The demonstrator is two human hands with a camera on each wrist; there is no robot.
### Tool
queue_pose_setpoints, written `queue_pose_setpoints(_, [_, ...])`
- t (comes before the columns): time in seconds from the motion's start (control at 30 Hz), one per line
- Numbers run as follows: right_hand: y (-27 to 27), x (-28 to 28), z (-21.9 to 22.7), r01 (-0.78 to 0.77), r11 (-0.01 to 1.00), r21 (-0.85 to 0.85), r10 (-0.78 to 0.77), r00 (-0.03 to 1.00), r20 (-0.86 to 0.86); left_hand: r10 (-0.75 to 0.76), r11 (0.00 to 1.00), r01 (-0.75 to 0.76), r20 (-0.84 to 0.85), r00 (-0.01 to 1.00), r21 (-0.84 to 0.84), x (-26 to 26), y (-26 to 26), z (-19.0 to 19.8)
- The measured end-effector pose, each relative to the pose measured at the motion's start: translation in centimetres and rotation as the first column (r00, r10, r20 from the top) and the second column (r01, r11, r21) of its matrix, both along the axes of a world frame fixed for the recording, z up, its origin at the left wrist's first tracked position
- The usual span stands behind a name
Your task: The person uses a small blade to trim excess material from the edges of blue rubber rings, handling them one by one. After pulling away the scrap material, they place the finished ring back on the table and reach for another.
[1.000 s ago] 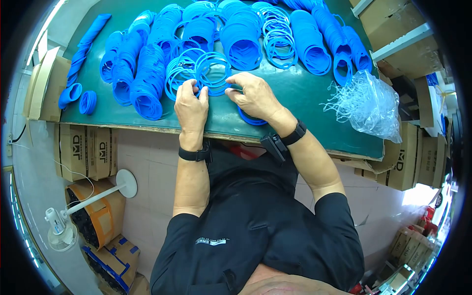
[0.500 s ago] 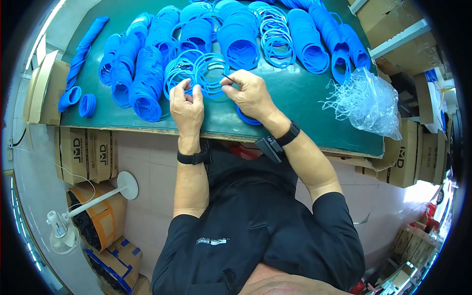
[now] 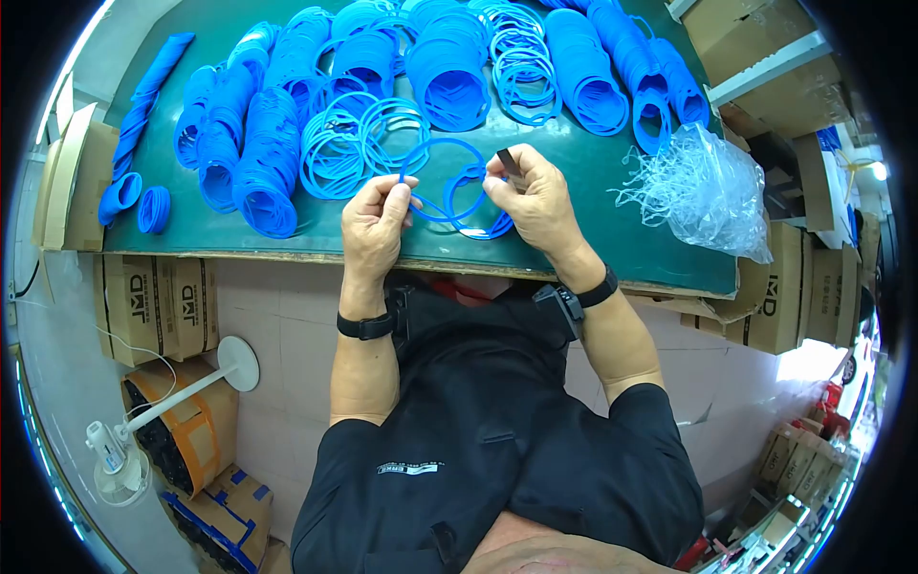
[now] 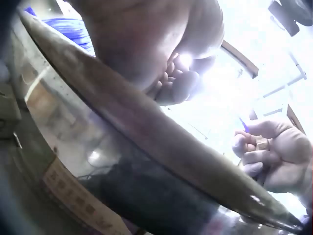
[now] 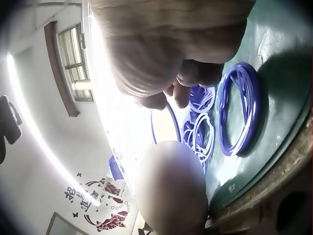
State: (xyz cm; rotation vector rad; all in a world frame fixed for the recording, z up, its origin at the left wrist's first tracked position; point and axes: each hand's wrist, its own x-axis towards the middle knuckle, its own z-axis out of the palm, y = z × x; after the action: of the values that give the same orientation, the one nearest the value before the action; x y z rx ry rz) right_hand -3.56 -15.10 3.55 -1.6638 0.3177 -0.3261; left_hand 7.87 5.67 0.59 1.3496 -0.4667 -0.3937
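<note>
A single thin blue ring point(image 3: 446, 142) spans the gap between the two hands over the green table. My left hand point(image 3: 375, 230) pinches its left side between thumb and fingers. On the opposite side, the right hand point(image 3: 537, 206) pinches the ring and also holds a small dark flat tool point(image 3: 509, 163) that sticks up past its fingers. Beneath the held ring, a small bundle of blue rings point(image 5: 254, 88) lies near the table's front edge. Just beyond the left hand is a loose pile of blue rings point(image 3: 330, 158). Palms and curled fingers hide part of the grip in both wrist views.
Several long stacks of blue rings point(image 3: 449, 91) line the back of the green table point(image 3: 593, 230). A clear plastic bag point(image 3: 712, 196) with thin pale strips lies at the right. A small coil of rings point(image 3: 153, 210) sits at the left. Cardboard boxes point(image 3: 153, 306) stand below.
Both hands have drawn back from the loose pile, and a single blue ring is now held between them. The right hand has moved right, and its dark tool shows more plainly.
</note>
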Motion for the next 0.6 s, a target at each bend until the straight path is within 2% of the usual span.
queue_pose_setpoints(0.07, [0.9, 0.2, 0.0, 0.103, 0.995, 0.016, -0.104, 0.981, 0.164, 0.012, 1.000, -0.012, -0.012, 1.000, 0.004, -0.5, -0.3, 0.1])
queue_pose_setpoints(0.2, [0.5, -0.2, -0.3, 0.086, 0.993, 0.081, -0.097, 0.983, 0.156, -0.054, 0.998, 0.054, -0.018, 0.998, -0.028, -0.9, -0.2, 0.1])
queue_pose_setpoints(0.27, [-0.2, -0.2, 0.4, 0.018, 0.998, -0.054, -0.015, 0.999, 0.039, -0.070, 0.997, 0.070, 0.025, 0.997, 0.014, -0.7, 0.0, 0.7])
queue_pose_setpoints(0.3, [-0.2, -0.2, 0.8, 0.016, 0.998, -0.052, -0.014, 0.999, 0.038, -0.069, 0.998, 0.069, 0.023, 0.997, 0.016, -0.7, 0.0, 1.1])
queue_pose_setpoints(0.37, [-0.2, -0.1, 1.7, -0.060, 0.992, -0.112, 0.056, 0.998, -0.040, -0.154, 0.982, 0.146, 0.061, 0.986, 0.121, -0.7, -0.2, 1.7])
queue_pose_setpoints(0.43, [-0.1, 0.3, 2.0, -0.123, 0.977, -0.172, 0.123, 0.992, -0.013, -0.173, 0.982, 0.165, 0.091, 0.981, 0.091, -0.7, -0.5, 1.2])
queue_pose_setpoints(0.47, [-0.1, 0.3, 2.0, -0.179, 0.956, -0.232, 0.186, 0.982, 0.009, -0.199, 0.976, 0.194, 0.046, 0.979, 0.095, -0.6, -0.6, 1.0])
queue_pose_setpoints(0.5, [-0.2, 0.4, 2.1, -0.180, 0.956, -0.231, 0.186, 0.982, 0.007, -0.226, 0.969, 0.225, 0.001, 0.974, 0.098, -0.7, -0.6, 0.8])
queue_pose_setpoints(0.6, [-0.5, 0.5, 2.0, -0.255, 0.923, -0.289, 0.261, 0.965, -0.018, -0.252, 0.962, 0.254, -0.030, 0.967, 0.103, -1.0, -0.5, 0.4])
